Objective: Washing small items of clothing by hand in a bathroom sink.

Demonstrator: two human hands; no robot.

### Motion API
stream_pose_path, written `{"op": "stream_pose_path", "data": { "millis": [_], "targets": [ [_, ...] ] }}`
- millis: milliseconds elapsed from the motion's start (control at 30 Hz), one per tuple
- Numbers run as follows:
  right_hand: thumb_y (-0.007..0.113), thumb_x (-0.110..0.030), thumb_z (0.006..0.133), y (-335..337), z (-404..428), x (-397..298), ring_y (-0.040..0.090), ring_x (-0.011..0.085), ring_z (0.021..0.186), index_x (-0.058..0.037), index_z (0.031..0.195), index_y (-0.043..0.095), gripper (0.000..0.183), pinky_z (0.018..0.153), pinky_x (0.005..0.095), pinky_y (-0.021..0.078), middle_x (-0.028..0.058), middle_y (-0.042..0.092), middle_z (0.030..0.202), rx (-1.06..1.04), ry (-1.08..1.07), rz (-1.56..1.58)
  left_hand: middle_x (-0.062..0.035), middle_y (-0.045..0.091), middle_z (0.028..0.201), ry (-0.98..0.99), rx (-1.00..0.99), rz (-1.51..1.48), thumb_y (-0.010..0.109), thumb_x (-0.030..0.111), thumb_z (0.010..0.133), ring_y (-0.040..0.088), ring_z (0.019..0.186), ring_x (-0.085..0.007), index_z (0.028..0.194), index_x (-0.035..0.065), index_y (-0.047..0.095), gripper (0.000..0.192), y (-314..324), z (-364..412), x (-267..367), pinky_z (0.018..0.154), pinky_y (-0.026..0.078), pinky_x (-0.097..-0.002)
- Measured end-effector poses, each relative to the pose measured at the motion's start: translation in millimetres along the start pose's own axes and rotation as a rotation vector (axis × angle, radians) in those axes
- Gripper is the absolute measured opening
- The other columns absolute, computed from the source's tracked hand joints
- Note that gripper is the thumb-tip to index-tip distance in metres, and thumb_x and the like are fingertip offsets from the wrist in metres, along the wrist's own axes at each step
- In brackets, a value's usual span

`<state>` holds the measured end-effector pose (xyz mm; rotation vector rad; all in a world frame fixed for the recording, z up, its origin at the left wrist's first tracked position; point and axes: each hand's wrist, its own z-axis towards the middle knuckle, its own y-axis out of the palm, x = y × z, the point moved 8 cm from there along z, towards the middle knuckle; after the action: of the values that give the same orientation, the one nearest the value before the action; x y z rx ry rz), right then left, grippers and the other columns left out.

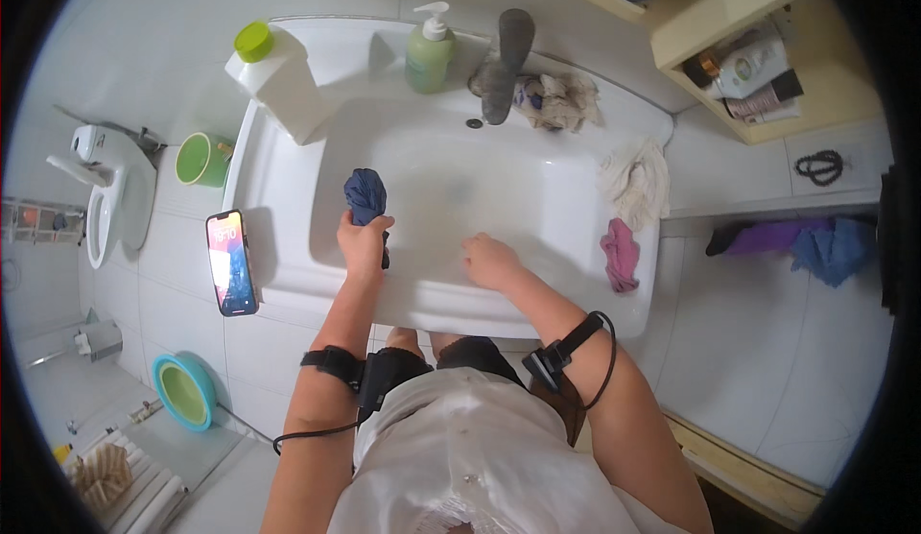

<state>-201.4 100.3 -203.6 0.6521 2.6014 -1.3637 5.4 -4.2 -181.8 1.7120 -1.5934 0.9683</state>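
Note:
My left hand (362, 245) grips a bunched dark blue cloth (365, 196) over the left part of the white washbasin (446, 296). Most of the cloth sticks out beyond my thumb, and a darker end shows below it. Over the front of the bowl, my right hand (491, 260) has its fingers curled in, with nothing seen in them. Shallow, slightly cloudy water (460, 188) appears to lie in the bowl. On the basin's right ledge are a crumpled white cloth (637, 181) and a small pink cloth (620, 255).
A grey faucet (504, 66) stands at the back, beside a bunched beige cloth (565, 98) and a green pump bottle (429, 55). A white bottle with a green cap (280, 80) occupies the back left corner. A smartphone (232, 262) lies at the left edge.

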Motion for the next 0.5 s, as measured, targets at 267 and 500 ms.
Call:
{"op": "stream_pose_path", "data": {
  "millis": [267, 500],
  "targets": [
    [0.048, -0.02, 0.089, 0, -38, -17, 0.059, 0.0341, 0.094, -0.0083, 0.101, 0.064, 0.023, 0.08, 0.0455, 0.0483, 0.0137, 0.062, 0.102, 0.133, 0.038, -0.024, -0.0055, 0.05, 0.063, -0.071, -0.041, -0.114, 0.063, 0.002, 0.069, 0.045, 0.04, -0.0145, 0.098, 0.0012, 0.048, 0.033, 7, -9, 4, 0.035, 0.035, -0.029],
    [0.046, -0.021, 0.091, -6, -51, -17, 0.057, 0.0307, 0.099, -0.0125, 0.1, 0.065, 0.023, 0.087, 0.0438, 0.0437, 0.0084, 0.062, 0.105, 0.369, 0.058, 0.085, -0.0047, 0.048, 0.06, -0.031, -0.1, -0.026, 0.061, 0.002, 0.07, 0.045, 0.038, -0.0141, 0.094, 0.0016, 0.048, 0.028, 4, 2, 0, 0.034, 0.032, -0.0302]
  ]
}}
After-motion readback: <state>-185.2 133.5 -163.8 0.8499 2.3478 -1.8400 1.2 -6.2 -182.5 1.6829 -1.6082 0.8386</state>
